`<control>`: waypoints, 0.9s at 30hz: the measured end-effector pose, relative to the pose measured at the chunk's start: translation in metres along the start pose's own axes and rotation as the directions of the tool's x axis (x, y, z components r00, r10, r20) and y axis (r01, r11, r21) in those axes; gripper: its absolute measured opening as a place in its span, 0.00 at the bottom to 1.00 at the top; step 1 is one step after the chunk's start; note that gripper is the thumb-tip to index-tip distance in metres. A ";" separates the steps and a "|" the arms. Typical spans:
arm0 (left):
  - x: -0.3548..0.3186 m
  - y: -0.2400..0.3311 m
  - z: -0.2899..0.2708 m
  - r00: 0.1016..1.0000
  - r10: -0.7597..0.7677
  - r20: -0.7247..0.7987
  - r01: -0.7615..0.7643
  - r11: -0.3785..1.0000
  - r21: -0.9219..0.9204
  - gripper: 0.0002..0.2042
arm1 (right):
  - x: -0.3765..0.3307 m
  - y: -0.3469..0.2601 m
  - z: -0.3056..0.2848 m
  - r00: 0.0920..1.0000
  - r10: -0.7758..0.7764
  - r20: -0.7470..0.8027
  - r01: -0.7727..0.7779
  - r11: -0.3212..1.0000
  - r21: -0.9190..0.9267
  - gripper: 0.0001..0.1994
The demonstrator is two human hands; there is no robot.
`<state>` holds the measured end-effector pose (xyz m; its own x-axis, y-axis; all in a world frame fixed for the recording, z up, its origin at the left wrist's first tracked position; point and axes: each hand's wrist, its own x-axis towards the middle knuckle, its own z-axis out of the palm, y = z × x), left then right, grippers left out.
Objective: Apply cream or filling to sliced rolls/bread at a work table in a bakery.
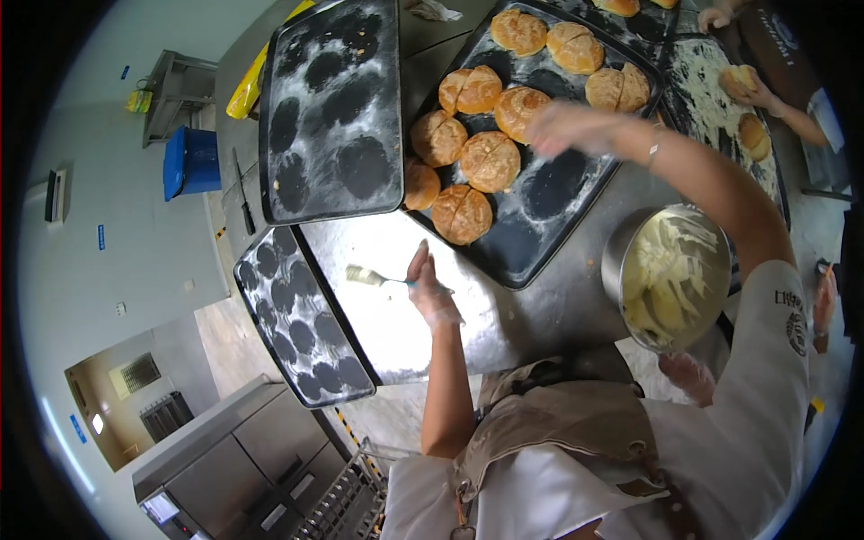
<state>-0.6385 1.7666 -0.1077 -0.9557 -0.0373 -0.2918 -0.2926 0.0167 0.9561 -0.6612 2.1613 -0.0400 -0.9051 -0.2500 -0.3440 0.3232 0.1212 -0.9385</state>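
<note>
Spreader (364, 275), cream on its tip, is being gripped in the closed left hand (430, 290) just in front of the dark baking tray (531, 243) holding split buns (490, 160). Right hand (567, 126), blurred, fingers loosely spread and seemingly empty, is hovering over the tray's buns. Metal bowl (670, 274) of cream is sitting right of the tray; floured empty trays (328, 108) are lying left of it.

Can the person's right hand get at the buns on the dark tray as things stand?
Probably yes: the right hand is blurred right over the buns on the baking tray, with nothing between them.
</note>
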 end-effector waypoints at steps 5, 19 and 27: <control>0.053 -0.013 0.009 0.876 0.298 0.379 -0.383 0.907 0.172 0.21 | 0.038 0.012 0.155 0.985 -0.028 0.172 0.151 0.634 -0.758 0.13; -0.062 0.109 -0.034 0.746 0.129 0.654 0.034 0.972 -0.231 0.27 | -0.046 -0.048 0.340 0.248 -0.199 -0.948 0.016 0.979 -0.201 0.27; -0.196 0.171 -0.050 0.538 0.135 0.832 0.176 0.947 -0.268 0.35 | -0.210 -0.095 0.385 0.267 -0.072 -0.961 0.774 0.610 0.170 0.32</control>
<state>-0.4994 1.7272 0.1145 -0.5799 0.8132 -0.0500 -0.4373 -0.2589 0.8613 -0.3957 1.8328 0.1102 -0.5304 0.8478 0.0032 -0.4569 -0.2827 -0.8434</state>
